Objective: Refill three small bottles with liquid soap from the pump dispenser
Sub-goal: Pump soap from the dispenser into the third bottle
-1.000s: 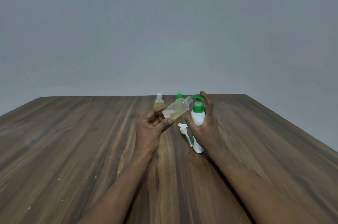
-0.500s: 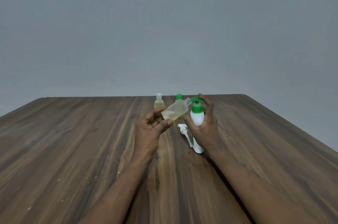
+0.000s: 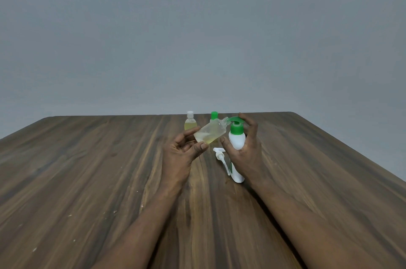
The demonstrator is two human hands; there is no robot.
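Dim, even, diffuse light covers the scene; its direction cannot be told. The grey wall [image 3: 197,27] darkens slightly toward the corners. The counter [image 3: 87,169] carries a faint sheen along its grain, and a soft shadow lies beside the right forearm [image 3: 307,213]. The clear bottle [image 3: 211,134] catches a pale highlight. The wide lens splays the counter's sides, and detail is slightly soft throughout.

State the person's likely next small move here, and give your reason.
Probably press the green pump head down with the right hand, which grips the dispenser: the left hand holds the uncapped clear bottle tilted, neck at the spout.
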